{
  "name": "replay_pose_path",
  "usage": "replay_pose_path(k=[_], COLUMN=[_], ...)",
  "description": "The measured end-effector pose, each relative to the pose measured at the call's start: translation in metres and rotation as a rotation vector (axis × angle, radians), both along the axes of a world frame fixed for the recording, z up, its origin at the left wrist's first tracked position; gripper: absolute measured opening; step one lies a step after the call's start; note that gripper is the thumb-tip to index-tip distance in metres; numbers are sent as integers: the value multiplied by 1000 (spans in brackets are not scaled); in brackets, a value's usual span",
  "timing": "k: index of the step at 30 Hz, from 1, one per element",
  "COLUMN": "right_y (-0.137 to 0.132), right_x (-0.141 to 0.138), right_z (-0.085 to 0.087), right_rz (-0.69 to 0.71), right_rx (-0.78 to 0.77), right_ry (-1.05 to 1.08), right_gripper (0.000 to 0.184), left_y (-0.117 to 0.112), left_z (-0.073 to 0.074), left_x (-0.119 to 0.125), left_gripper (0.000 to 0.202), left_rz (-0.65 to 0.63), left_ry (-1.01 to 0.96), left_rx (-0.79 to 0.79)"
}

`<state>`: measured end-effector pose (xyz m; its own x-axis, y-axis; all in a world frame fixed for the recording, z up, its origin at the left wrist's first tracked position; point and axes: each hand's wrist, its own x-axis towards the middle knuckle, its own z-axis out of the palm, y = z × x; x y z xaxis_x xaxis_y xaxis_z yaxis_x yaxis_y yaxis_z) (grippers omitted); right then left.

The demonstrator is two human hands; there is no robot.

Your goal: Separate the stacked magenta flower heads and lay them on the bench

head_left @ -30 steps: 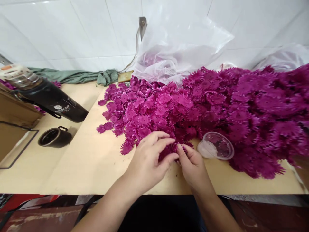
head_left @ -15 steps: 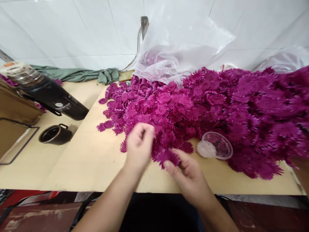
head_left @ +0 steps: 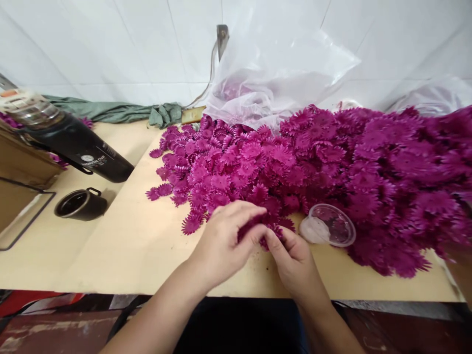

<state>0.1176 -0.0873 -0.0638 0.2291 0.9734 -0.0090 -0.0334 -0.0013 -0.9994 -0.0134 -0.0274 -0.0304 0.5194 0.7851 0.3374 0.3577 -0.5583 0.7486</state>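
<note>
My right hand (head_left: 293, 253) pinches a purple artificial flower (head_left: 275, 235) between thumb and fingers, low over the table's front part. My left hand (head_left: 224, 243) curves around the flower's left side, fingers arched above and thumb tip against my right thumb. Purple petals show between its thumb and fingers, so it appears closed on the flower too; the fingers partly hide it. Just behind both hands lies a large heap of purple artificial flowers (head_left: 221, 182). A clear round plastic tub (head_left: 334, 226) with whitish matter in it sits right of my right hand.
A black bottle (head_left: 92, 147) leans at the left, with a black cup (head_left: 81, 204) in front of it. A clear plastic bag (head_left: 280, 64) rises behind the heap. Green cloth (head_left: 118, 112) runs along the tiled wall. A cardboard box (head_left: 25, 162) stands at the left edge.
My left hand has moved right and down from beside the heap to the flower, and its fingers have spread around it. My right hand keeps its pinch, shifted slightly to the right.
</note>
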Motion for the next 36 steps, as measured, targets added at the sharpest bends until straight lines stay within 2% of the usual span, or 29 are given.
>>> replay_pose_path(k=[3, 6, 10, 13, 17, 19, 23, 29, 33, 35, 36], right_y=[1, 2, 0, -3, -9, -12, -12, -8, -18, -26, -29], right_x=[-3, -5, -4, -2, -5, -8, -11, -9, -10, -12, -13], right_z=[-2, -1, 0, 1, 5, 7, 10, 17, 21, 21, 19], right_rz=[29, 37, 46, 98, 208, 250, 246, 245, 336, 411, 437], right_rx=[10, 41, 47, 53, 70, 71, 87, 94, 90, 111, 121], right_ry=[67, 144, 214, 213, 151, 121, 111, 84, -29, -155, -205], right_gripper=[32, 32, 30, 23, 19, 20, 20, 21, 22, 24, 26], left_y=[-6, -4, -1, 0, 8, 13, 18, 13, 27, 40, 47], left_z=[2, 4, 5, 4, 3, 5, 6, 3, 11, 17, 18], left_x=[3, 5, 6, 7, 6, 4, 6, 21, 18, 11, 7], left_gripper=[16, 10, 13, 12, 8, 10, 15, 13, 18, 21, 21], left_rz=[-108, -122, -122, -28, 239, 306, 300, 309, 392, 499, 546], left_ry=[-26, -127, -177, -246, -431, -552, -720, -890, -918, -949, -953], left_rx=[-117, -220, -316, -345, -450, -519, -581, -711, -665, -584, -477])
